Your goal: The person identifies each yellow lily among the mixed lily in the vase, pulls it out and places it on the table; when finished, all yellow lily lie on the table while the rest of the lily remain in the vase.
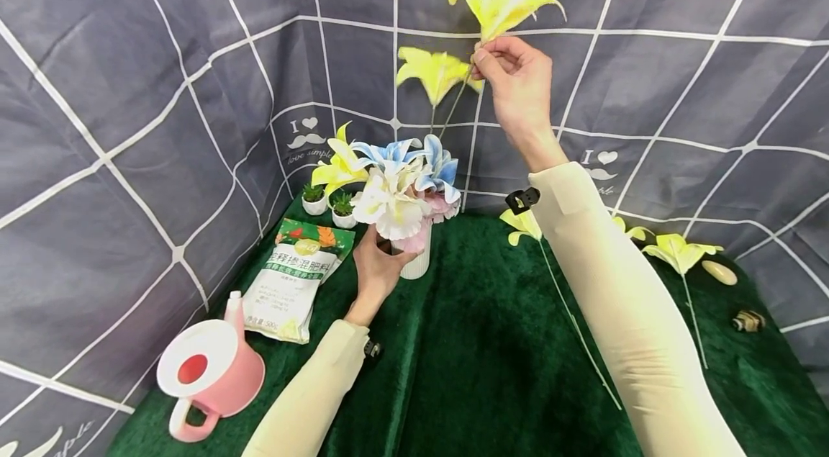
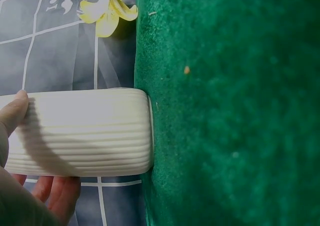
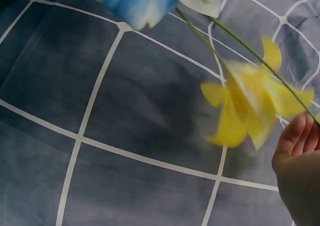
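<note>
My right hand (image 1: pixel 521 86) pinches the stem of a yellow lily (image 1: pixel 495 0) just below its bloom, high above the vase. The stem slants down into the bouquet. Below, my left hand (image 1: pixel 376 266) grips the ribbed white vase (image 2: pixel 90 131), thumb on one side and fingers on the other in the left wrist view. White, pink and blue flowers (image 1: pixel 388 205) fill the vase's mouth and hide it. Another yellow lily (image 1: pixel 434 75) rises behind on a tall stem, and a lower yellow lily (image 1: pixel 340 165) leans out to the left.
Left of the vase lie a fertilizer bag (image 1: pixel 291 284) and a pink watering can (image 1: pixel 220 370), with two small potted succulents (image 1: pixel 315 199) behind. On the right, loose yellow lilies (image 1: pixel 680 253) lie on the green cloth (image 1: pixel 479 370), near a pale stone (image 1: pixel 719 272) and a striped stone (image 1: pixel 748 321).
</note>
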Tool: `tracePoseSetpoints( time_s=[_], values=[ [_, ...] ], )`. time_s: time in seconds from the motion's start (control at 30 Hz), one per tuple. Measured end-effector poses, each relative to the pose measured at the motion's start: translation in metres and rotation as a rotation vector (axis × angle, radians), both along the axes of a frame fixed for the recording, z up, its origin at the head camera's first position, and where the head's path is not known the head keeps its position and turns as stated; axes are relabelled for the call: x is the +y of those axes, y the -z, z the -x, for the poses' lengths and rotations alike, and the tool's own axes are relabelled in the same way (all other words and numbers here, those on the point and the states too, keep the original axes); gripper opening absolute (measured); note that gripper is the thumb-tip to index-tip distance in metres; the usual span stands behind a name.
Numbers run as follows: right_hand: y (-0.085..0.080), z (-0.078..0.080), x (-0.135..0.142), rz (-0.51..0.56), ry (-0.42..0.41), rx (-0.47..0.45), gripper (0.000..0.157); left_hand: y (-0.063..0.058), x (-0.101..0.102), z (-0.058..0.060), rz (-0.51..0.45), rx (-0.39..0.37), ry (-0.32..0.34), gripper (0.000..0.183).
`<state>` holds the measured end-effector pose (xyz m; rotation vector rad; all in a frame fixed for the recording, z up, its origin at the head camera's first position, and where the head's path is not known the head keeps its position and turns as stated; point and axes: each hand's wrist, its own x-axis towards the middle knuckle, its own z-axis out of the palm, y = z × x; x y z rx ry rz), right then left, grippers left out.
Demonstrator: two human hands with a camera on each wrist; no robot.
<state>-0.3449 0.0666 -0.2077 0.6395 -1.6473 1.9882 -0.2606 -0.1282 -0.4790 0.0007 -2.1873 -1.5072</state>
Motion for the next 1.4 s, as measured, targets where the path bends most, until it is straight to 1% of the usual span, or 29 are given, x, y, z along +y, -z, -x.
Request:
tracePoseSetpoints(
  time_s=[0.13, 0.3, 0.43, 0.6, 0.7, 0.8, 0.9, 1.03, 1.2, 1.3, 1.4],
  values=[
    [-0.004, 0.0, 0.007, 0.063, 0.019, -0.004, 0.012, 0.001, 0.0, 0.001, -0.012, 0.013, 0.009, 0.072],
    [-0.003, -0.002, 0.013, 0.152, 0.028, -0.026, 0.013, 0.003, -0.002, 0.001, -0.01, 0.051, 0.016, 0.069],
    [0.0, -0.001, 0.012, 0.177, 0.054, -0.064, 0.012, 0.002, -0.004, 0.002, -0.002, 0.056, 0.012, 0.068],
    [0.009, 0.006, 0.01, 0.198, 0.088, -0.101, 0.011, 0.001, -0.004, 0.003, 0.009, 0.044, 0.0, 0.069],
    [0.014, 0.01, 0.014, 0.262, 0.117, -0.135, 0.011, 0.001, -0.003, 0.003, 0.008, 0.038, -0.003, 0.068],
    [0.015, 0.012, 0.022, 0.363, 0.138, -0.165, 0.011, 0.002, -0.002, 0.003, 0.005, 0.036, -0.006, 0.067],
    [0.016, 0.013, 0.032, 0.459, 0.149, -0.174, 0.011, 0.002, -0.002, 0.004, -0.005, 0.041, 0.001, 0.066],
    [0.014, 0.01, 0.047, 0.561, 0.151, -0.179, 0.013, 0.002, -0.001, 0.005, -0.014, 0.047, 0.012, 0.066],
    [0.007, 0.003, 0.07, 0.668, 0.136, -0.181, 0.013, 0.002, 0.001, 0.005, -0.001, 0.054, -0.006, 0.066],
    [0.004, -0.004, 0.087, 0.72, 0.129, -0.158, 0.012, 0.002, 0.002, 0.006, 0.02, 0.055, -0.016, 0.066],
    [0.0, -0.015, 0.106, 0.751, 0.144, -0.104, 0.011, 0.002, 0.002, 0.006, 0.038, 0.053, -0.02, 0.066]
  ],
)
